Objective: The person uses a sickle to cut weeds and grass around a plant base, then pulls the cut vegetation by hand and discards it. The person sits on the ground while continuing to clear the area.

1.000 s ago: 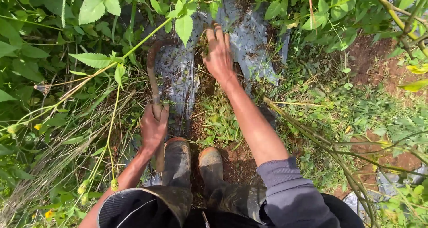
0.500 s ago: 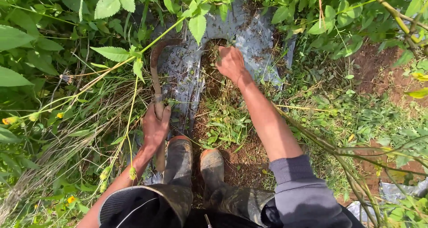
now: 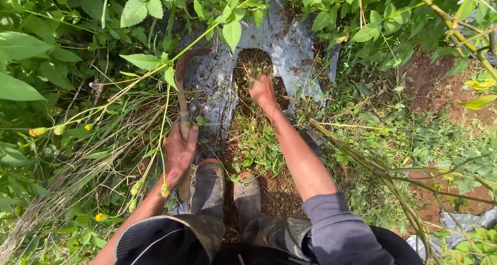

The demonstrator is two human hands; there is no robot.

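The left hand was closed around the wooden handle of a sickle. Its rusty brown blade ran up from the fist and hooked to the right at the tip, lying flat on a torn grey plastic sheet speckled with soil. The right hand gripped a tuft of weeds in the dark, earthy gap in that sheet, fingers curled shut. Two muddy rubber boots stood just below, with leafy green plants crowding around.
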